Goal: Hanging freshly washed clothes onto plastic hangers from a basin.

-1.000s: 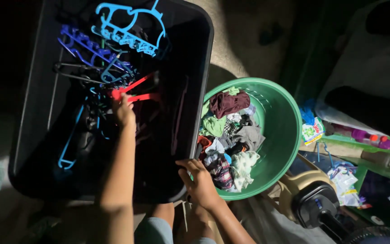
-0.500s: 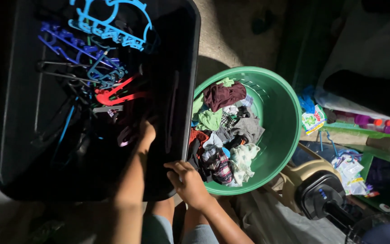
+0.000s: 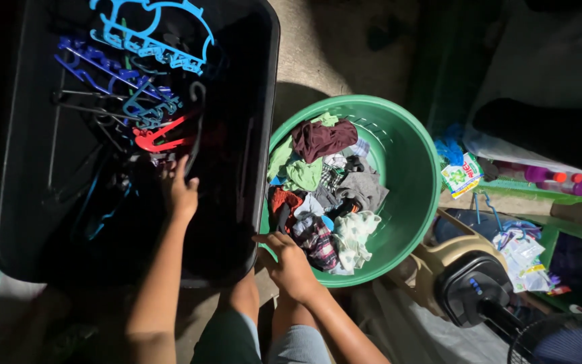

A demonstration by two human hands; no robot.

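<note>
The left hand [image 3: 182, 189] is inside the black tub [image 3: 28, 202], fingers loosely spread and pointing up toward the hangers; whether it already pinches one I cannot tell. The red hanger [image 3: 159, 137] lies just beyond its fingertips, long axis slanting up to the right, tangled with blue hangers [image 3: 149, 40] farther off. The left hand is by far the nearer one. The right hand [image 3: 289, 263] is curled over the tub's near right corner, beside the green basin [image 3: 415, 168] heaped with clothes [image 3: 325, 189], well apart from the hangers.
</note>
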